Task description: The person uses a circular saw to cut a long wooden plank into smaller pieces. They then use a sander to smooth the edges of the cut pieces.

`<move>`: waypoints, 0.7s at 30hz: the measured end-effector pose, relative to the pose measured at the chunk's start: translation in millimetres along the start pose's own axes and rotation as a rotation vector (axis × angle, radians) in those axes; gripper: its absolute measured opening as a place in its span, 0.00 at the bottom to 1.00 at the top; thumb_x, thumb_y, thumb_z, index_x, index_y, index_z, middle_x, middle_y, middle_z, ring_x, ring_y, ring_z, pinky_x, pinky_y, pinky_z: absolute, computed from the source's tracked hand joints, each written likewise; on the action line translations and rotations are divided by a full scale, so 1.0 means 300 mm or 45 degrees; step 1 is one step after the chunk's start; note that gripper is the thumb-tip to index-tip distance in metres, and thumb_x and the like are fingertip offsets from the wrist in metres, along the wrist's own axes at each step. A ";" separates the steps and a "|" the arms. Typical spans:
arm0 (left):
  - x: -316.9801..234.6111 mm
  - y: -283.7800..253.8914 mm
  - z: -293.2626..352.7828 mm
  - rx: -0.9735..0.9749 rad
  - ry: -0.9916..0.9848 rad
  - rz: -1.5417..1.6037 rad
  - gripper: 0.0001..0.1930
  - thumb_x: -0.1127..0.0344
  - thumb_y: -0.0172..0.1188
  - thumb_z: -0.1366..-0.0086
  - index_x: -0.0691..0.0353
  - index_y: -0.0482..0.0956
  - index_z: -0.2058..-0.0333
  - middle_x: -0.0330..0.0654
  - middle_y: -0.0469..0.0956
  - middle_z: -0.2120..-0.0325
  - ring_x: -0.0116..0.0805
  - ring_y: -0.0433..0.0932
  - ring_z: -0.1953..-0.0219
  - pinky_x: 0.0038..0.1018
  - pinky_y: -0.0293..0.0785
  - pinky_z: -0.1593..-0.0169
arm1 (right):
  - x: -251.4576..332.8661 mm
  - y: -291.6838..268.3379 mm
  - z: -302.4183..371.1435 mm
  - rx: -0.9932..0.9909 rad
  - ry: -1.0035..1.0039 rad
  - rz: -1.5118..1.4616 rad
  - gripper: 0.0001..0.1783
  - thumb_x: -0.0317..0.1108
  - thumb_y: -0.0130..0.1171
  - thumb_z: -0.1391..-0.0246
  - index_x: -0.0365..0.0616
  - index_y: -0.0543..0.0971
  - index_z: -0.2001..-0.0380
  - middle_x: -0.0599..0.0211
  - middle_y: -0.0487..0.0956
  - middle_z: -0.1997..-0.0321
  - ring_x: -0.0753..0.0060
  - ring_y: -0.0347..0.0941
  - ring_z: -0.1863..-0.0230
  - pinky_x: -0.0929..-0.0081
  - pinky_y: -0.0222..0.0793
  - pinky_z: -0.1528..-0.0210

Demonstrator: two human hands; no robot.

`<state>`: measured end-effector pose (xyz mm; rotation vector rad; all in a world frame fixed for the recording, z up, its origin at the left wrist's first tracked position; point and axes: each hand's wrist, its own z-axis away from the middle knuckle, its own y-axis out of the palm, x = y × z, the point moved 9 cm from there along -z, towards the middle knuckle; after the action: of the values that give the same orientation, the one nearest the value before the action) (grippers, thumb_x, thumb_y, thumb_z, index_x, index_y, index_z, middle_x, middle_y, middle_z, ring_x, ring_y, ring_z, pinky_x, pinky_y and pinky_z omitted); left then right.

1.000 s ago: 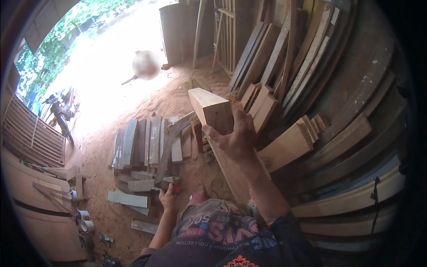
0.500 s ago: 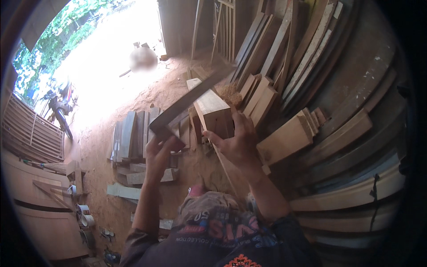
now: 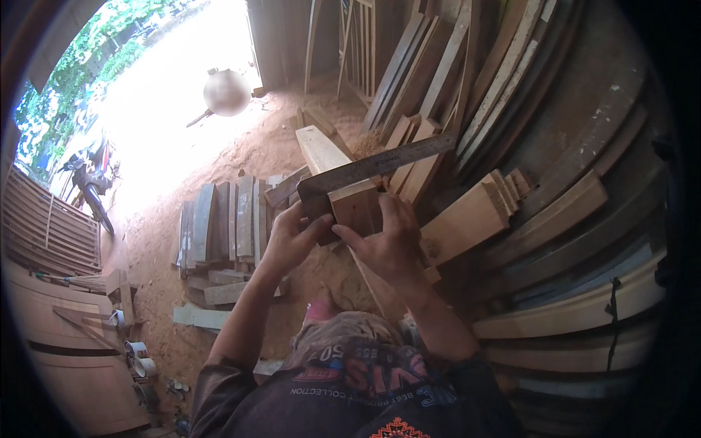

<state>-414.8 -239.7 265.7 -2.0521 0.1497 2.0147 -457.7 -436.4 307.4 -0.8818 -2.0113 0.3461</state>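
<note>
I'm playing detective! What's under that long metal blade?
Under the metal blade is a pale wooden beam, peeking out on both sides. The strip right beneath the blade is covered, so I can't see what's there.

Count by kind, located from the fingers. Hands, two: left hand (image 3: 290, 237) and right hand (image 3: 394, 237). Try square (image 3: 387, 162): one, stock in the left fingers. Pale wooden block (image 3: 356, 208): one, touching the right fingers. Two-wheeler (image 3: 93, 190): one, far left of the fingers. Slatted panel (image 3: 50, 213): one, also far left. White containers (image 3: 144, 366): three, lower left. Black cord (image 3: 613, 321): one, far right. Leaning boards (image 3: 504, 87), right of the fingers: several; overlap prevents exact counting.
</note>
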 end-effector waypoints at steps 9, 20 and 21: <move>0.152 -0.100 -0.223 -0.010 -0.028 -0.080 0.17 0.67 0.65 0.25 0.69 0.82 0.43 0.43 0.88 0.58 0.30 0.87 0.56 0.30 0.84 0.52 | 0.006 -0.019 -0.039 -0.001 0.074 0.078 0.38 0.45 0.86 0.57 0.36 0.77 0.50 0.50 0.80 0.54 0.38 0.77 0.52 0.45 0.74 0.49; 0.555 -0.328 -0.654 -0.074 -0.172 0.009 0.18 0.67 0.66 0.26 0.66 0.82 0.41 0.45 0.88 0.52 0.35 0.88 0.52 0.34 0.86 0.46 | 0.047 -0.037 -0.122 0.104 0.057 0.054 0.42 0.41 0.86 0.59 0.34 0.75 0.45 0.50 0.78 0.54 0.46 0.76 0.53 0.51 0.74 0.49; 0.573 -0.340 -0.669 -0.083 -0.185 -0.013 0.18 0.65 0.67 0.25 0.66 0.82 0.41 0.46 0.88 0.52 0.36 0.89 0.52 0.35 0.86 0.46 | 0.050 -0.036 -0.129 0.140 0.073 0.034 0.43 0.41 0.86 0.60 0.34 0.74 0.44 0.50 0.77 0.53 0.46 0.76 0.52 0.51 0.74 0.49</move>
<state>-189.3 -174.4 107.1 -1.9299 0.0455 2.1805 -436.2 -437.0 344.5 -0.8415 -1.9105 0.4374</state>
